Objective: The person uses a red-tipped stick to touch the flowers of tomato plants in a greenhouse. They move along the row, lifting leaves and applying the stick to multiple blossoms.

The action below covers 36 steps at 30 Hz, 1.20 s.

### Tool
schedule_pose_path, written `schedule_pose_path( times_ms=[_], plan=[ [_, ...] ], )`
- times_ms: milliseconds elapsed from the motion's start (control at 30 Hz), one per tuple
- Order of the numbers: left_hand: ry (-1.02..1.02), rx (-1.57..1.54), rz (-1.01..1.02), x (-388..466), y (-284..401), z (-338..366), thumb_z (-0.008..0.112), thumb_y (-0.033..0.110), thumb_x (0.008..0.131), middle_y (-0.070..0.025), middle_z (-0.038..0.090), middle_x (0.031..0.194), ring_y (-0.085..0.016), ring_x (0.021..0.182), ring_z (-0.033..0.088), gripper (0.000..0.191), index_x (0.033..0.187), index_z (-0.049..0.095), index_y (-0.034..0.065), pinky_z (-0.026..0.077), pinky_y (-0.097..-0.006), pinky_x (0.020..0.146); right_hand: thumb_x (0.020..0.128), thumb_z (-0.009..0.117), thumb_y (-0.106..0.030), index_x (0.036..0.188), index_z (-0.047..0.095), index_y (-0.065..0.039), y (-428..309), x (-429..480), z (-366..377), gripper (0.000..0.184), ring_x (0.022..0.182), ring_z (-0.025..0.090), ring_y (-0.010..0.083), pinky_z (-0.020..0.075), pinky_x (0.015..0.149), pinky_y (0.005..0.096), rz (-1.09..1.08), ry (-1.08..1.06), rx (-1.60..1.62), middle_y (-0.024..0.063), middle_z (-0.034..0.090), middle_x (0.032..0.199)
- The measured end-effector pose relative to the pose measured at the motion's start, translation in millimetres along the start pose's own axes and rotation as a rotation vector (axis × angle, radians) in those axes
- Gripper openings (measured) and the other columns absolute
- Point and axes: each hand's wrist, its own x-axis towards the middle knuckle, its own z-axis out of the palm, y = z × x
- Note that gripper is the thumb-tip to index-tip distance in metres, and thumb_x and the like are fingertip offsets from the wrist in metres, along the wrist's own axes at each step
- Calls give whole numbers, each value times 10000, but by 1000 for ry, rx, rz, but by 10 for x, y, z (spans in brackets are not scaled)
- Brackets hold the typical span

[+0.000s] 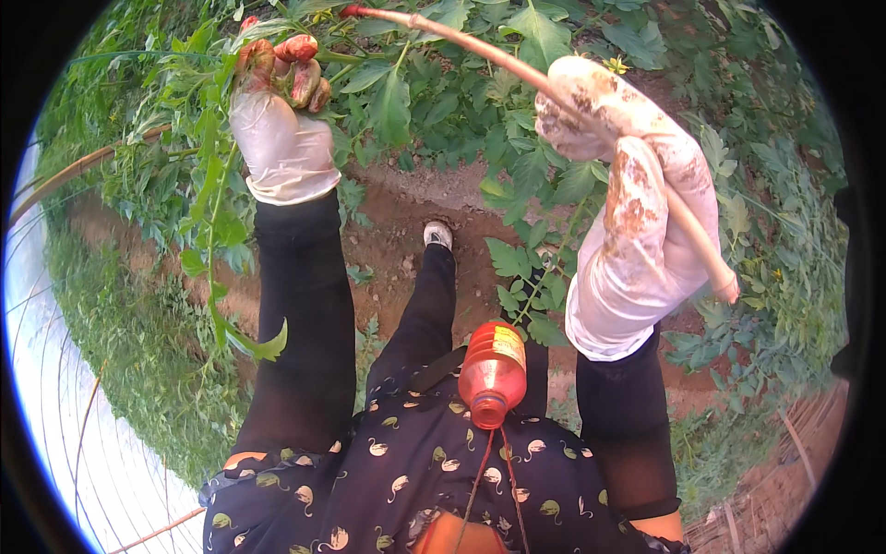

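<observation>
My left hand (pixel 284 118), in a stained white glove with reddish fingertips, has its fingers curled around a leafy green tomato stem at upper left. A long leafy shoot (pixel 216 208) hangs down beside that wrist. In my right hand (pixel 623 152), gloved in white with brown stains, is a thin wooden stick (pixel 477 48) with a red tip, pointing up and left towards the plants. Small yellow flowers (pixel 615 65) show just beyond the right hand. An open plastic bottle (pixel 493 374) with red contents hangs on a red cord in front of my body.
Tomato plants (pixel 533 34) stand ahead and at both sides. Brown soil (pixel 387 228) lies between them, with my shoe (pixel 437 235) on it. A curved pole (pixel 83 163) crosses at left, near a pale sheet wall (pixel 69 388). Dry stalks (pixel 782 478) lie at lower right.
</observation>
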Motion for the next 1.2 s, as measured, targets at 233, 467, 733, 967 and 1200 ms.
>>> schedule_pose_path(
  times_ms=[233,467,733,967,1200],
  plan=[
    [-32,42,-20,53,-3,-48,510,245,946,-115,623,859,-116,519,413,150,988,504,101,290,-273,487,915,497,-71,1087,546,94,88,130,21,244,851,664,320,548,765,392,17,75,-160,275,620,1059],
    [-41,53,-3,77,-10,-88,516,245,938,-106,610,865,-111,513,402,179,991,508,74,289,-270,485,883,550,14,1045,585,84,62,99,13,180,841,644,215,520,767,304,43,86,-12,188,649,1013],
    [-30,-9,-26,25,17,-44,522,179,929,-78,604,828,-114,541,378,272,1178,494,73,285,-254,486,903,479,-33,1020,571,80,56,111,25,187,829,663,322,552,751,401,30,-17,-159,286,623,1035],
    [-65,16,-22,27,39,-25,512,184,939,-71,600,814,-109,539,372,324,1243,469,81,284,-254,491,868,542,39,1033,573,98,-97,69,0,178,872,654,257,533,781,337,57,86,-77,226,644,1009],
    [-44,10,-10,23,33,-49,516,186,938,-73,601,837,-111,535,370,323,1240,470,80,285,-252,492,884,521,-7,1032,567,98,3,85,8,188,860,657,301,541,763,371,8,32,-73,263,625,1038]
  ],
)
